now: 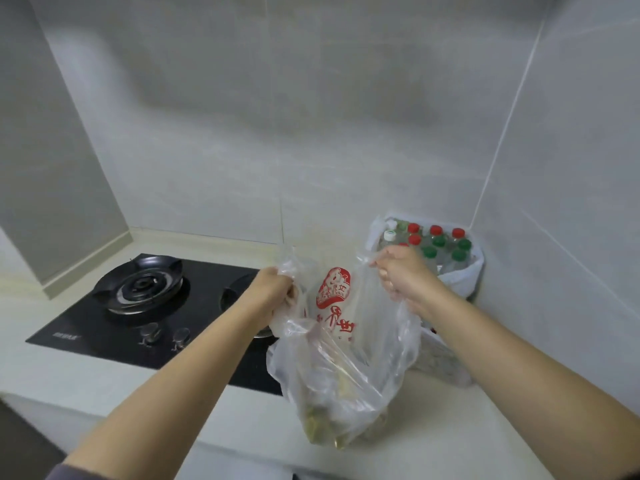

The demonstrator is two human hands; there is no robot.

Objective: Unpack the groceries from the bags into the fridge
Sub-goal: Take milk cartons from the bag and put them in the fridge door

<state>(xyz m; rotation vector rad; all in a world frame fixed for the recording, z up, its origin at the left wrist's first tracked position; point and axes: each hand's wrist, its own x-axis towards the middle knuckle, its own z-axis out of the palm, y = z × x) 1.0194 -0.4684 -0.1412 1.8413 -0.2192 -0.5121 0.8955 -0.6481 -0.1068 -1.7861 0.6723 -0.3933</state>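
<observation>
A clear plastic bag point(341, 368) with red printing stands on the white counter point(145, 386), with greenish-yellow produce point(322, 427) dimly visible at its bottom. My left hand point(273, 291) is closed on the bag's left handle. My right hand point(403, 275) grips the right handle, and the two hold the mouth of the bag apart. Behind it in the corner, a white bag point(460, 278) holds several bottles point(438, 242) with red and green caps. No fridge is in view.
A black two-burner gas hob point(138, 306) is set into the counter to the left, its knobs near the front. Another plastic bag point(440, 362) lies under my right forearm. Grey tiled walls point(311, 133) close the back and right side.
</observation>
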